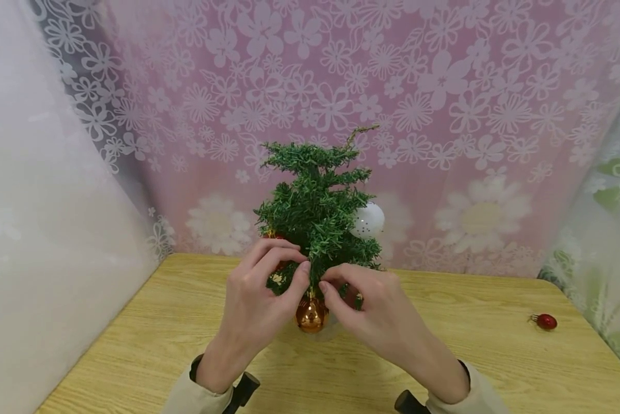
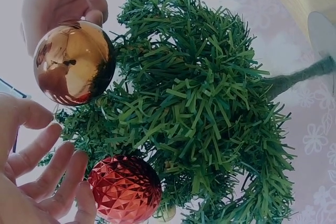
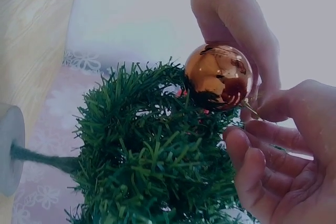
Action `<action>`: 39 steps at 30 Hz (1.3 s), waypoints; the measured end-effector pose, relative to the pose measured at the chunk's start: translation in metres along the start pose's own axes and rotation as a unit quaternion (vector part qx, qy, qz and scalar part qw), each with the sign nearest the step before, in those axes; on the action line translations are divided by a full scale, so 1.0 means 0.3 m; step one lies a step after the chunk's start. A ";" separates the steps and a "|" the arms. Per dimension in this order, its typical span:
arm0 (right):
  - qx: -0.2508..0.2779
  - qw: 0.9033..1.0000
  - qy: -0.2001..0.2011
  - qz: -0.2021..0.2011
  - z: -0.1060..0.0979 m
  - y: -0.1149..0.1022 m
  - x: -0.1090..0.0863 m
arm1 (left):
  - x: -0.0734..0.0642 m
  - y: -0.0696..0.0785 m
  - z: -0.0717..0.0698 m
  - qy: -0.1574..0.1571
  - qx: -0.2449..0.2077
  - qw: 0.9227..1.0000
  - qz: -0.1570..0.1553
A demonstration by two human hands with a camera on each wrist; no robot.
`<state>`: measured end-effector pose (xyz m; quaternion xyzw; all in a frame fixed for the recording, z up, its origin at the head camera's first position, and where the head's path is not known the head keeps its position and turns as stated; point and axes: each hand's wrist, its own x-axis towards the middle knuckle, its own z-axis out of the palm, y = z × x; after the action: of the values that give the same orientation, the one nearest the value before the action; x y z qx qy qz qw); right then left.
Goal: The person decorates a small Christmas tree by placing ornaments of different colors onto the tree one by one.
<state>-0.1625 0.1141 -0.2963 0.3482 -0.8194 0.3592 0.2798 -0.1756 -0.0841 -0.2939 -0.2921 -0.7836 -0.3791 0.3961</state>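
A shiny copper-gold bauble [image 1: 311, 313] hangs at the front of a small green artificial Christmas tree [image 1: 317, 195]. My left hand [image 1: 263, 287] pinches the bauble's thin hanging string between thumb and forefinger, close against a lower branch. From the other side, my right hand [image 1: 374, 299] has its thumb and forefinger pinched together at the same string, just above the gold cap, as the right wrist view shows. A red faceted bauble [image 2: 125, 188] hangs beside the left hand's fingers. On the tree's right side is a white dotted bauble [image 1: 368, 220].
A small red ornament [image 1: 546, 321] lies on the wooden table [image 1: 470, 345] at the right. The tree's pale round base [image 3: 9, 148] shows in the right wrist view. Behind the table hangs a pink flowered curtain [image 1: 418, 132], with a white surface [image 1: 56, 201] along the left.
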 end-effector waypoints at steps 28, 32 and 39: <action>-0.159 0.981 0.085 0.064 -0.312 0.195 -0.264 | 0.014 -0.026 0.010 0.063 0.091 0.988 0.105; -0.183 0.975 0.095 0.080 -0.364 0.265 -0.298 | 0.011 -0.041 0.001 0.070 0.081 0.989 0.097; -0.223 0.965 0.063 0.121 -0.436 0.408 -0.366 | 0.009 -0.073 -0.037 0.072 0.050 0.995 0.054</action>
<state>-0.1636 0.3183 -0.3456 0.1520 -0.8956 0.2201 0.3556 -0.1891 -0.1048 -0.2952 -0.2862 -0.7539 -0.3377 0.4854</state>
